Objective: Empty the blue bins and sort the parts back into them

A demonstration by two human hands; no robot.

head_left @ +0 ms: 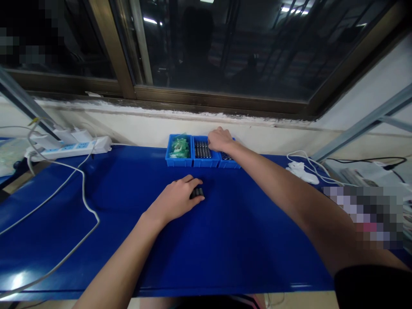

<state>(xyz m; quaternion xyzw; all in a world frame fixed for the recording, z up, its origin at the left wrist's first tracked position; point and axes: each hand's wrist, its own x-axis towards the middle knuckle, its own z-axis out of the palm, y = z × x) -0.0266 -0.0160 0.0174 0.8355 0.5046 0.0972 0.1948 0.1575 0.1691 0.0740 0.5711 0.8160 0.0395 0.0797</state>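
Glossy blue worktop (231, 244), dark window (251, 56) across the top. Left grip (176, 197) clamped on black cylinders (197, 193) mid-frame; right grip (220, 139) over blue bins (205, 163), can't tell if closed.

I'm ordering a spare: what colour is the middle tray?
The middle tray is blue, as the head view shows.

From the left hand (175, 195), room opens at four o'clock across the blue tabletop (244, 240); blue bins (206, 163) block one, right forearm (273, 179) three, white cable (84, 189) nine.
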